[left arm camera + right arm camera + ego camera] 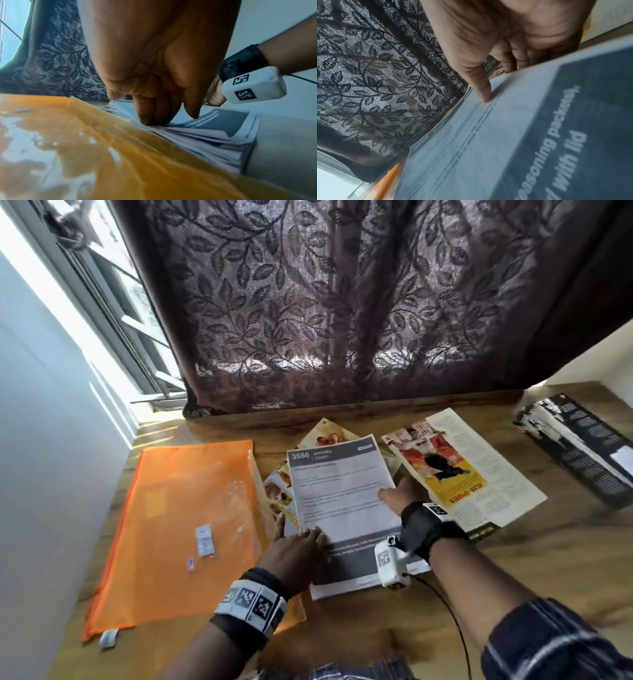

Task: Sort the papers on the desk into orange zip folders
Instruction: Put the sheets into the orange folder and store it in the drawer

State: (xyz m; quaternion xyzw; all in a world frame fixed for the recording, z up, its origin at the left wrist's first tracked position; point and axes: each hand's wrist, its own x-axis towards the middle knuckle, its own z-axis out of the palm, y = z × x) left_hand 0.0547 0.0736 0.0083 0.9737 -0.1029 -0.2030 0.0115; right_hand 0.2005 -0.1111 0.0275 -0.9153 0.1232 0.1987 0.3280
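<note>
An orange zip folder lies flat on the left of the wooden desk; it fills the foreground of the left wrist view. Beside it sits a stack of papers, topped by a sheet headed "3566 KITCHEN". My left hand presses straight fingers down on the stack's lower left edge. My right hand holds the stack's right edge. Its thumb lies on the top sheet, and its fingers go behind the edge.
Colourful leaflets poke out from under the stack. A magazine page lies to its right and a black booklet at the far right. A dark leaf-patterned curtain hangs behind the desk. A cable trails from my right wrist.
</note>
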